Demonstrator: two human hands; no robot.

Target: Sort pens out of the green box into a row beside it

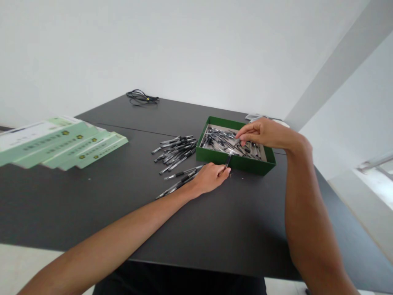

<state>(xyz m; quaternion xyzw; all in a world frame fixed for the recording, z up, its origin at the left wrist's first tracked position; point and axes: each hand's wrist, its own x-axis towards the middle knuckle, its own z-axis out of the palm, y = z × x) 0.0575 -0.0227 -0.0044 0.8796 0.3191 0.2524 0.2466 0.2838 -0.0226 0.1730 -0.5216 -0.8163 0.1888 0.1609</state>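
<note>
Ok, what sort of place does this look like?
Probably an office or workroom: a dark table holds black gel pens lying in and beside a green tray, a fanned row of green-covered booklets, and a coiled black cable.

Loose pens [176, 153] and the green box's raised wall [236, 161] obstruct passage — both on the black tabletop [123, 213].

Dark tabletop [92, 213] runs beneath the right fingers [247, 137], a thin seam [132, 130] crossing it well to their left. Far left of the fingers, green-and-white printed cartons [64, 143] lie fanned in an overlapping row; farther out and left, a coiled black cable [141, 97] sits by the table's far edge. Just beyond the fingers, a small grey object [252, 116] and a white rounded object [281, 123] are too partly hidden to name. White wall [184, 49] behind; window frame [376, 164] well right.
</note>
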